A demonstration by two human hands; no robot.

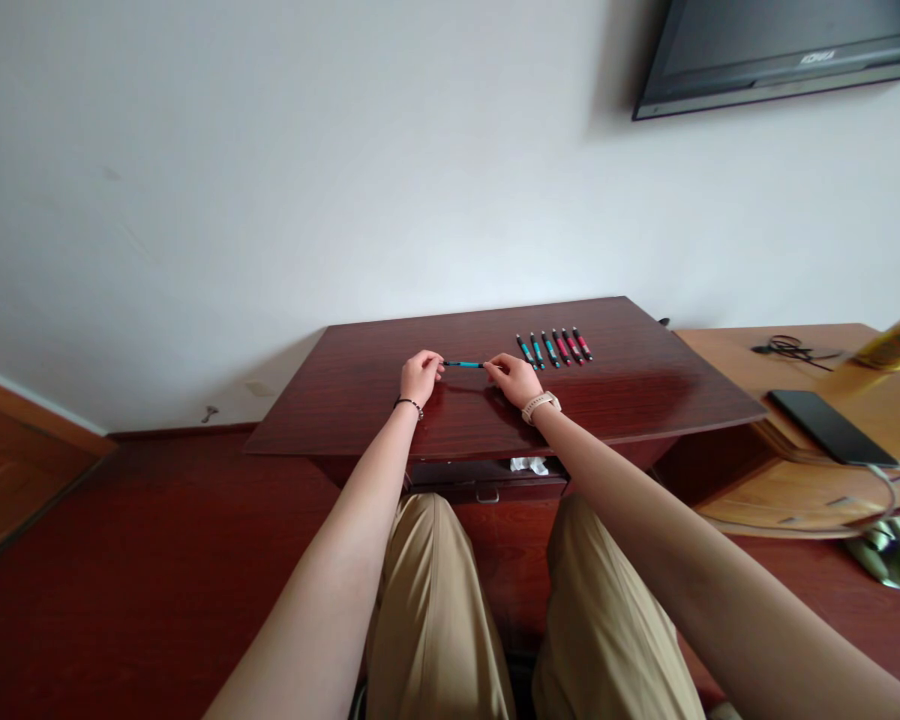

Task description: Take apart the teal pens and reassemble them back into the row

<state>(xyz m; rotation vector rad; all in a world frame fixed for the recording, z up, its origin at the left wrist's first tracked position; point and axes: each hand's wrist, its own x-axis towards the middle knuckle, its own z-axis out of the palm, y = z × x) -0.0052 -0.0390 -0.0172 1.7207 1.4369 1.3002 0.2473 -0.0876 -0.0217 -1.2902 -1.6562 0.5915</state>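
Observation:
Between my two hands a slim blue and black pen [465, 365] lies level, just above or on the dark red table [360, 390]; I cannot tell if it touches. The fingers of my left hand [421, 377] pinch its left end. At the other end, the fingertips of my right hand [514, 379] are closed on it. Just beyond my right hand lies a slanted row of several pens, blue ones [538, 350] on the left and pink ones [573, 346] on the right.
To the right stands a lighter wooden table [727, 350] with a black phone [829, 426] on a white cable, a coiled black cable [791, 347] and a yellow bottle-like object [896, 343]. A partly open drawer [457, 474] with white tissue [529, 465] sits under the tabletop. A television [787, 60] hangs above.

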